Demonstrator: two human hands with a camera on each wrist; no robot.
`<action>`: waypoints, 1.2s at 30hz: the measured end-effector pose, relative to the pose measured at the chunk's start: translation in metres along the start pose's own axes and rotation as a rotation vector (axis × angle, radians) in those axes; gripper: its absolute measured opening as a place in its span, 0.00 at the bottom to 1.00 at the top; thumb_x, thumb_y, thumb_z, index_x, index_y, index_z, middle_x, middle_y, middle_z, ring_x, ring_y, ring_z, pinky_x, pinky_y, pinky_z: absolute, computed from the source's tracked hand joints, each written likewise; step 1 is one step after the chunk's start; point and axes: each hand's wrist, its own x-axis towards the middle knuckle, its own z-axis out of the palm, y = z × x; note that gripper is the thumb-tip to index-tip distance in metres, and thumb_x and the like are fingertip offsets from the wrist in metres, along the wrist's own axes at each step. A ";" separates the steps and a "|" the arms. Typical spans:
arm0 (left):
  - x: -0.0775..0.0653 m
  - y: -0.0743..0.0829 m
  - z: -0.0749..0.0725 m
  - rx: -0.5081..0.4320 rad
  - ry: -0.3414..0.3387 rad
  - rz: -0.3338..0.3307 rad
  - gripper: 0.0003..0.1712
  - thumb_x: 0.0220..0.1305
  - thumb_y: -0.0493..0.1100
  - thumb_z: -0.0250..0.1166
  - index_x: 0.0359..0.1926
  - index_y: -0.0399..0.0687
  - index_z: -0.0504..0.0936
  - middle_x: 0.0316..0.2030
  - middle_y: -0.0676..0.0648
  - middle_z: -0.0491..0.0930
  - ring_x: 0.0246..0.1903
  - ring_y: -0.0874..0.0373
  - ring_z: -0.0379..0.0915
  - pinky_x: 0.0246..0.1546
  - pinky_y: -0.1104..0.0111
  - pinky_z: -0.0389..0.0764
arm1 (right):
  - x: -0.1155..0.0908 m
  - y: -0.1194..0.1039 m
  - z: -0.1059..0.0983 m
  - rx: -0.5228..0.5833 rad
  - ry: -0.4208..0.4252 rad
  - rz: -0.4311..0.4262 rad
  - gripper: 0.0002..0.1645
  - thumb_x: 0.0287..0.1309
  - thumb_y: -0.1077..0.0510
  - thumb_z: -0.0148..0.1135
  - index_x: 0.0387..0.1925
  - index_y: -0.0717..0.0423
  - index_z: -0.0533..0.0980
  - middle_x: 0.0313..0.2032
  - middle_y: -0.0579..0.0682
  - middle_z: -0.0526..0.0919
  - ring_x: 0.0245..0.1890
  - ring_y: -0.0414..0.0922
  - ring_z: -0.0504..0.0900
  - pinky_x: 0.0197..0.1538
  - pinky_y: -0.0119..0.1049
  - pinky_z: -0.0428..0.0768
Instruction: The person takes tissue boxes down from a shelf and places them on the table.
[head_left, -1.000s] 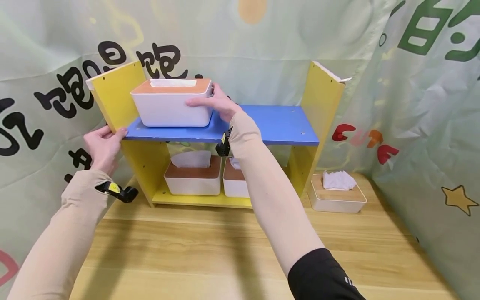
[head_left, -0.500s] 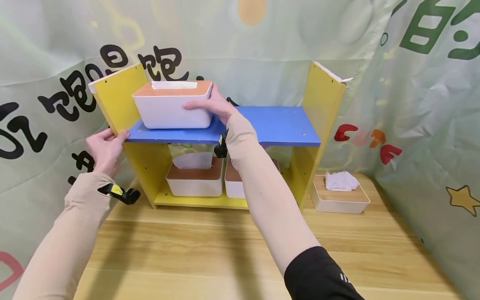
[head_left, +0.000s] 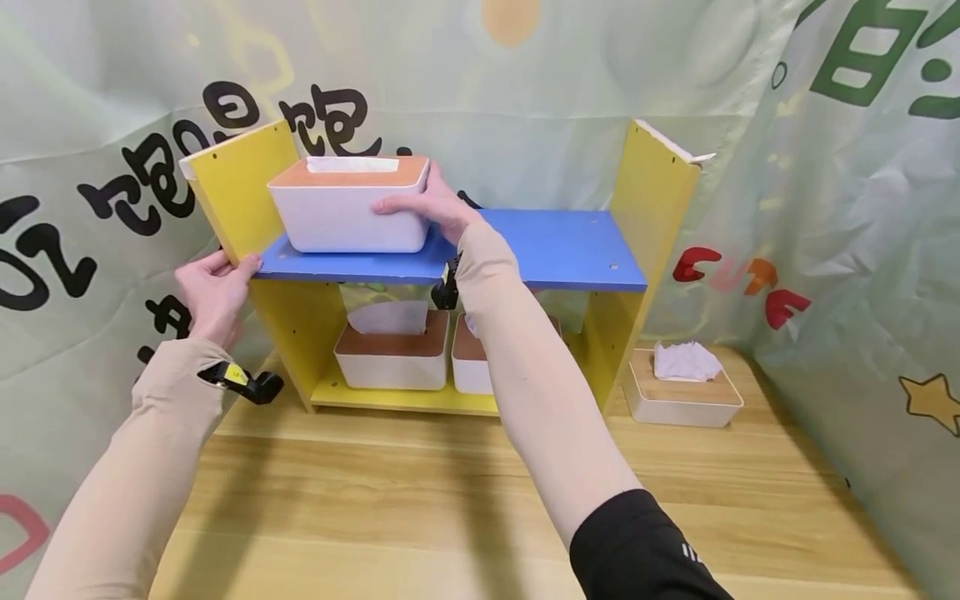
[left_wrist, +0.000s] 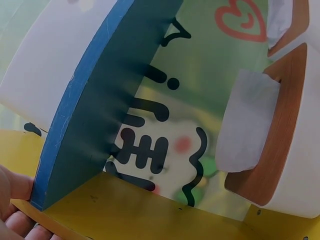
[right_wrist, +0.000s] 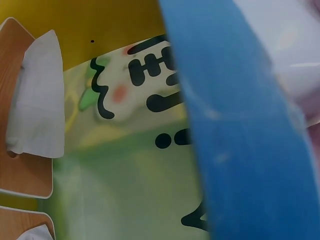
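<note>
A white tissue box (head_left: pixel 345 217) with a wooden lid sits at the left end of the blue shelf board (head_left: pixel 562 242). My right hand (head_left: pixel 438 204) grips its right end, thumb on the front face and fingers partly hidden behind. In the right wrist view that hand is mostly out of sight past the blurred blue board. My left hand (head_left: pixel 215 298) holds the yellow side panel (head_left: pixel 243 187) of the shelf unit, thumb at the blue board's corner. The left wrist view shows the thumb (left_wrist: pixel 19 186) against that corner, with curled fingers below.
Two more tissue boxes stand on the yellow lower level: one at left (head_left: pixel 392 367), another (head_left: pixel 470 375) partly behind my right forearm. Another tissue box (head_left: pixel 682 408) is on the wooden table (head_left: pixel 360 517), right of the unit. Printed cloth (head_left: pixel 555 83) hangs close behind.
</note>
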 end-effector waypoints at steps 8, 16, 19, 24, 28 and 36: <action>0.001 -0.002 0.001 -0.018 -0.015 0.009 0.31 0.59 0.32 0.70 0.64 0.35 0.76 0.16 0.65 0.81 0.24 0.73 0.79 0.27 0.84 0.77 | 0.001 0.001 -0.002 0.007 -0.021 -0.003 0.52 0.41 0.59 0.78 0.64 0.46 0.56 0.62 0.47 0.74 0.59 0.41 0.76 0.65 0.26 0.69; -0.001 -0.002 0.001 -0.015 -0.010 0.015 0.31 0.58 0.32 0.71 0.63 0.34 0.76 0.17 0.64 0.82 0.24 0.73 0.78 0.28 0.84 0.77 | 0.000 0.001 -0.001 0.015 -0.005 -0.003 0.53 0.41 0.60 0.78 0.66 0.48 0.55 0.62 0.48 0.74 0.58 0.41 0.76 0.63 0.26 0.69; -0.001 -0.002 0.001 -0.019 -0.007 0.019 0.30 0.58 0.32 0.71 0.63 0.34 0.77 0.17 0.64 0.82 0.24 0.73 0.79 0.28 0.84 0.78 | 0.000 0.001 -0.001 0.015 -0.006 -0.007 0.54 0.41 0.59 0.78 0.66 0.48 0.55 0.62 0.48 0.73 0.58 0.41 0.75 0.64 0.25 0.69; -0.001 -0.002 0.001 -0.031 -0.009 0.014 0.30 0.59 0.32 0.70 0.64 0.34 0.76 0.16 0.64 0.81 0.25 0.73 0.80 0.29 0.85 0.78 | -0.001 -0.001 -0.002 0.012 -0.007 0.020 0.54 0.41 0.59 0.78 0.66 0.47 0.54 0.62 0.48 0.73 0.58 0.41 0.75 0.65 0.27 0.68; -0.001 -0.002 0.003 -0.037 -0.005 0.006 0.30 0.58 0.32 0.70 0.63 0.34 0.77 0.16 0.64 0.81 0.25 0.72 0.80 0.30 0.85 0.78 | -0.002 -0.003 -0.003 0.004 0.001 0.028 0.54 0.41 0.58 0.78 0.65 0.47 0.54 0.62 0.48 0.73 0.58 0.42 0.76 0.65 0.27 0.69; 0.001 0.000 0.002 -0.028 -0.006 0.002 0.31 0.58 0.32 0.71 0.64 0.35 0.76 0.17 0.65 0.81 0.26 0.73 0.80 0.30 0.85 0.78 | -0.001 -0.001 0.001 0.054 0.026 -0.029 0.51 0.40 0.62 0.77 0.63 0.49 0.57 0.60 0.50 0.74 0.56 0.41 0.77 0.60 0.26 0.74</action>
